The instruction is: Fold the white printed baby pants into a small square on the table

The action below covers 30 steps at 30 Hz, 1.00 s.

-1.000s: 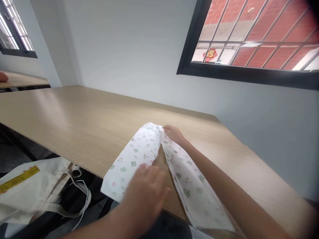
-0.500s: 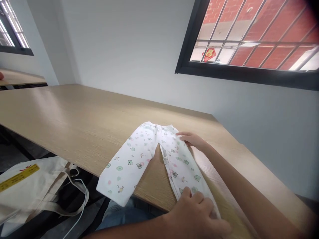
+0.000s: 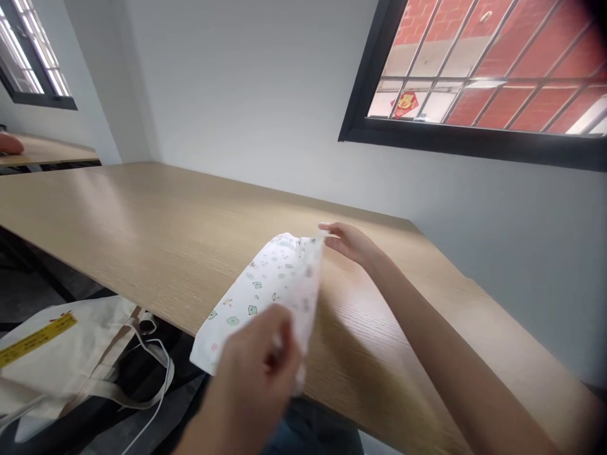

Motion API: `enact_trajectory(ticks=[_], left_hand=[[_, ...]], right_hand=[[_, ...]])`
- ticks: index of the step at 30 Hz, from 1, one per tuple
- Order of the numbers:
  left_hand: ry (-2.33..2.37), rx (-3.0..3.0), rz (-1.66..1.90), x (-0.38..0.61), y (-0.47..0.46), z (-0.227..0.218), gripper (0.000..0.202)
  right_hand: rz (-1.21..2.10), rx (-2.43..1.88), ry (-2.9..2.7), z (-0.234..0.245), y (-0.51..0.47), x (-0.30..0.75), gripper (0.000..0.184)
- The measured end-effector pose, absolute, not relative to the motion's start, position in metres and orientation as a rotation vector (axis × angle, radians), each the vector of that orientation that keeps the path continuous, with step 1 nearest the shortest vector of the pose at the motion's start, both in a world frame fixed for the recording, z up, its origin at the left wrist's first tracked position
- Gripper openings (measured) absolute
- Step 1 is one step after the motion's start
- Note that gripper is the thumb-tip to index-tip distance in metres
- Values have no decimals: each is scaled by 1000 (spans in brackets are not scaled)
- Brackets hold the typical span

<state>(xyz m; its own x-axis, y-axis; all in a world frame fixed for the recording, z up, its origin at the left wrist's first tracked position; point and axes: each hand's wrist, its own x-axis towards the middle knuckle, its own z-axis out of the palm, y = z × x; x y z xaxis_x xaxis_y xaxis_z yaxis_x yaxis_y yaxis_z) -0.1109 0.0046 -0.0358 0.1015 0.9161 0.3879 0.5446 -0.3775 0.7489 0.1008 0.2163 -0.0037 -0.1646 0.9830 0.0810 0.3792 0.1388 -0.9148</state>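
Note:
Small white baby trousers [image 3: 265,287] with a green and pink print lie on the wooden table [image 3: 142,221]. One leg is lifted over the other. My right hand [image 3: 348,242] pinches the waistband corner at the far end. My left hand [image 3: 258,366], blurred and close to the camera, is shut on the cuff of the lifted leg near the table's front edge.
A cream tote bag [image 3: 52,354] with a yellow label and long straps lies below the table at the left. A grey wall runs behind the table, with a black-framed barred window [image 3: 474,76] at upper right. Another table [image 3: 42,150] stands far left.
My left hand has taken the right leg's cuff and carried it leftward over the left leg. My right hand moved from the trousers' side to the waistband corner.

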Motion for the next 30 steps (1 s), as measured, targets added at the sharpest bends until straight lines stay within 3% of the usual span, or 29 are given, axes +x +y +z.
enact_trajectory(ticks=[6,10,20,26,30], left_hand=[[1995,1968,616,-196,8,-66,31],[2259,2232,548,-190,13,-73,28],[1382,2808,591,-90,14,-84,21],[959,2902,367,-84,46,-55,24],[883,2863,355,-68,122,-46,41]], right_hand=[[1083,-1336,-1852,-35,224,4,30],[970,-1330,-2013,-61,215,-10,31],[785,-1413,-2233,-56,206,78,34],[753,-1464,-2231,-49,165,115,41],[697,-1523,-2207,-44,151,114,55]])
